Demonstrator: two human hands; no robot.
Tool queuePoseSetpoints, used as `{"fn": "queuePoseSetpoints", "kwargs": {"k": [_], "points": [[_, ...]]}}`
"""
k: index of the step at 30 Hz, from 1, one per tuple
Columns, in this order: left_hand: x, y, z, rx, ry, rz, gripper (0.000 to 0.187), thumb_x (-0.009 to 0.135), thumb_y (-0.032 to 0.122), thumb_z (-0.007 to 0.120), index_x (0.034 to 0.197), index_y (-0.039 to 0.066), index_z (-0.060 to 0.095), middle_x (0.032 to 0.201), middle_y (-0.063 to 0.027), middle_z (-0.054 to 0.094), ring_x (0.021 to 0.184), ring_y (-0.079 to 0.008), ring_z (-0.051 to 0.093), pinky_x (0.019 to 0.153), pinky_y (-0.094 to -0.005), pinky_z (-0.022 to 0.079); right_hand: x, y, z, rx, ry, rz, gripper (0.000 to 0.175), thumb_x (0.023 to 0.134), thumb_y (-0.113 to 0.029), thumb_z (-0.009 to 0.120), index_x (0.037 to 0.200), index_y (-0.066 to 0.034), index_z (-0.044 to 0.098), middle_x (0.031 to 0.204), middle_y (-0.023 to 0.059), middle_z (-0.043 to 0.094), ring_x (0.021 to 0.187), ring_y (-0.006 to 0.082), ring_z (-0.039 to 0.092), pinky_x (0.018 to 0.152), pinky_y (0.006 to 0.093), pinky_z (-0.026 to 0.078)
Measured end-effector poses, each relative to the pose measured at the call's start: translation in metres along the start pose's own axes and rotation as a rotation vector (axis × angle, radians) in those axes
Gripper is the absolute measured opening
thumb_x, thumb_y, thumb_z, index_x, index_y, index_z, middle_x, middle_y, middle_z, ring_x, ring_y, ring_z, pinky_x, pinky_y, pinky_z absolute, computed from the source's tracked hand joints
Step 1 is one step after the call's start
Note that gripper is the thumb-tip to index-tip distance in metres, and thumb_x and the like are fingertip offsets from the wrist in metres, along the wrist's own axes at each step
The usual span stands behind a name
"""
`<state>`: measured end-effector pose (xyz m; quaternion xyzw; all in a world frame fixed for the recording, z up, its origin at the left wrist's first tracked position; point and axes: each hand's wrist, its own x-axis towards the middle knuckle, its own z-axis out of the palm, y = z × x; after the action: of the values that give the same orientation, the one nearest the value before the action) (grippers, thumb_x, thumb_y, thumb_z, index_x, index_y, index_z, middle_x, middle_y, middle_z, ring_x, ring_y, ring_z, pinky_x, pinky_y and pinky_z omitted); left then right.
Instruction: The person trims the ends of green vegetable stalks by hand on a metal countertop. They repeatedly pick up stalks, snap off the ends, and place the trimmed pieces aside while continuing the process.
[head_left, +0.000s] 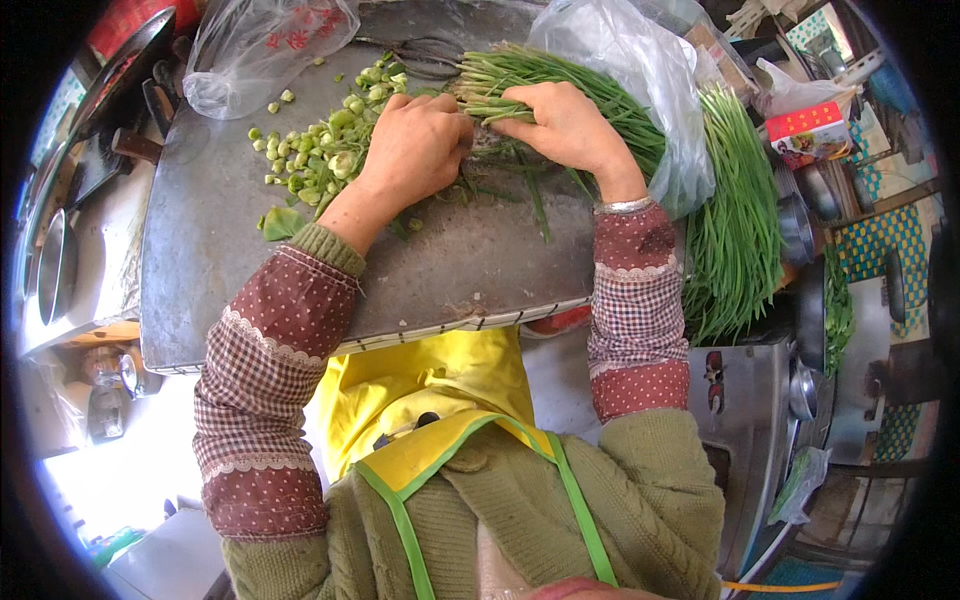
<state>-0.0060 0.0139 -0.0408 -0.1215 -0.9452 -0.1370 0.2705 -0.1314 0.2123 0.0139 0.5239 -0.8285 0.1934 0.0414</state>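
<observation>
My right hand (562, 124) grips a few garlic chives (501, 109), their pale cut ends pointing left. Under and behind it lies a larger bunch of chives (577, 75), its leaves running right beneath a clear plastic bag (667, 97). My left hand (420, 146) is just left of the stem ends, back upward and fingers curled; its fingertips are hidden, so I cannot tell whether it pinches anything. A heap of cut green vegetable trimmings (337, 142) lies beside and partly behind it. Loose chive leaves (536, 199) are scattered between and below the hands on the metal tabletop (465, 262).
Another clear bag with red print (270, 52) lies at the back left. More long chives (735, 225) hang over the right side, near a red and white box (810, 131). Knife handles (137, 145) and a wok (124, 67) are at the left edge.
</observation>
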Motion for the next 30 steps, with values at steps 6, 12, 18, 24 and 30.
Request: {"fn": "queuePoseSetpoints", "kwargs": {"k": [6, 12, 18, 24, 30], "points": [[0.004, 0.0, -0.004, -0.02, 0.136, -0.023, 0.007, 0.086, 0.016, 0.074, 0.088, 0.009, 0.073, 0.092, -0.007, 0.07, 0.096, -0.0303, 0.069, 0.09, -0.0446, 0.048, 0.001, 0.003, 0.006, 0.1, 0.005, -0.084, 0.033, 0.089, -0.031, 0.081, 0.109, -0.006, 0.071, 0.085, 0.0204, 0.07, 0.083, 0.0437, 0.069, 0.072, 0.0497, 0.053], [0.004, 0.003, -0.012, -0.091, 0.184, 0.026, 0.016, 0.088, 0.025, 0.078, 0.089, 0.009, 0.076, 0.091, -0.0053, 0.07, 0.091, -0.0286, 0.069, 0.089, -0.0444, 0.047, 0.0, -0.006, 0.0, 0.175, 0.024, -0.085, 0.033, 0.089, -0.028, 0.081, 0.11, -0.0046, 0.072, 0.091, 0.0214, 0.072, 0.084, 0.0427, 0.07, 0.073, 0.0478, 0.054], [0.007, -0.009, -0.032, -0.012, 0.243, 0.018, 0.011, 0.092, 0.026, 0.076, 0.092, 0.016, 0.082, 0.091, -0.0009, 0.071, 0.09, -0.0263, 0.07, 0.091, -0.0425, 0.046, -0.009, -0.001, -0.021, 0.143, 0.099, -0.136, 0.03, 0.093, -0.028, 0.08, 0.109, -0.0031, 0.076, 0.096, 0.0233, 0.073, 0.087, 0.0425, 0.071, 0.077, 0.0448, 0.055], [0.005, -0.008, -0.036, -0.143, 0.238, -0.09, 0.016, 0.091, 0.027, 0.077, 0.101, 0.015, 0.082, 0.088, -0.0006, 0.073, 0.088, -0.0247, 0.071, 0.092, -0.0408, 0.046, -0.013, 0.002, -0.027, 0.201, 0.069, -0.042, 0.032, 0.091, -0.026, 0.081, 0.11, -0.0015, 0.075, 0.096, 0.0216, 0.074, 0.089, 0.0419, 0.071, 0.078, 0.044, 0.055], [0.007, 0.002, -0.028, -0.129, 0.252, 0.004, 0.014, 0.092, 0.024, 0.075, 0.094, 0.011, 0.077, 0.084, -0.0036, 0.069, 0.081, -0.0302, 0.068, 0.087, -0.0425, 0.048, -0.004, -0.014, -0.012, 0.117, 0.048, -0.199, 0.033, 0.087, -0.026, 0.083, 0.109, -0.0029, 0.075, 0.098, 0.0194, 0.072, 0.09, 0.0406, 0.07, 0.077, 0.0445, 0.054]]}}
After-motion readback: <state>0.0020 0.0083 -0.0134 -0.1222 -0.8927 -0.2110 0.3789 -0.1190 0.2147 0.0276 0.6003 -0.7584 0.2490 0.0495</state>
